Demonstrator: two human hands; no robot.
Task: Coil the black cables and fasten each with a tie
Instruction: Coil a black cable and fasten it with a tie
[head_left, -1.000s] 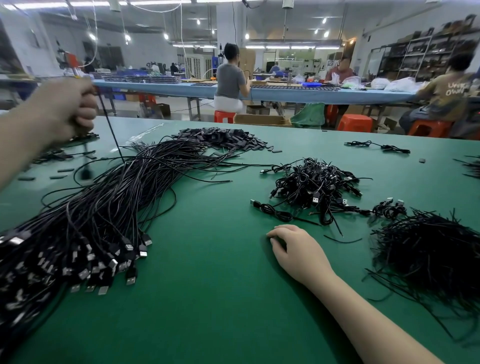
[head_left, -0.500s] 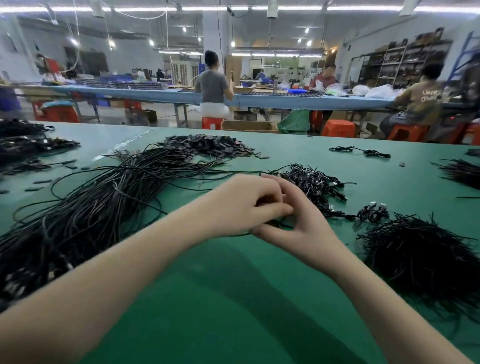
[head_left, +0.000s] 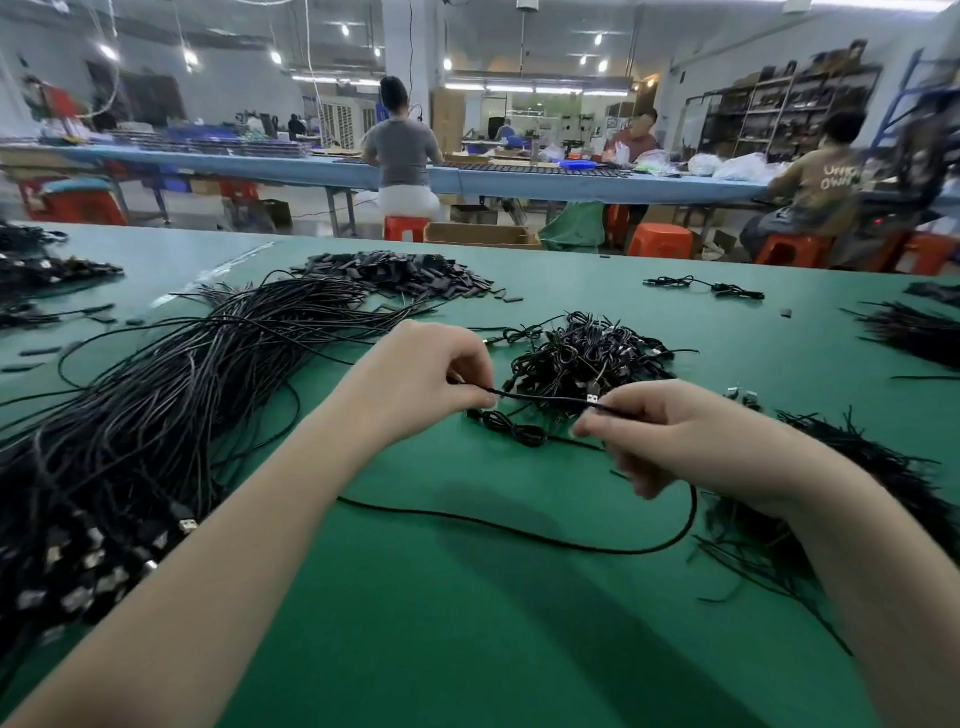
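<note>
Both hands hold one black cable (head_left: 540, 399) stretched between them above the green table (head_left: 467, 623). My left hand (head_left: 421, 379) pinches it at the left, my right hand (head_left: 670, 431) grips it at the right near its USB plug. The rest of that cable droops in a loop across the table below my right hand. A big bundle of loose black cables (head_left: 156, 415) lies to the left. A heap of coiled cables (head_left: 587, 358) sits behind my hands. A pile of black ties (head_left: 857, 499) lies at the right, partly hidden by my right arm.
A pile of small black parts (head_left: 395, 270) lies at the back of the table. One coiled cable (head_left: 706, 287) lies far right at the back, another (head_left: 511, 426) just in front of the heap. More cables (head_left: 909, 332) sit at the right edge. People sit at a blue bench behind.
My left hand came down from the upper left with a cable and met my right hand. The hands have since drawn apart, stretching the cable between them.
</note>
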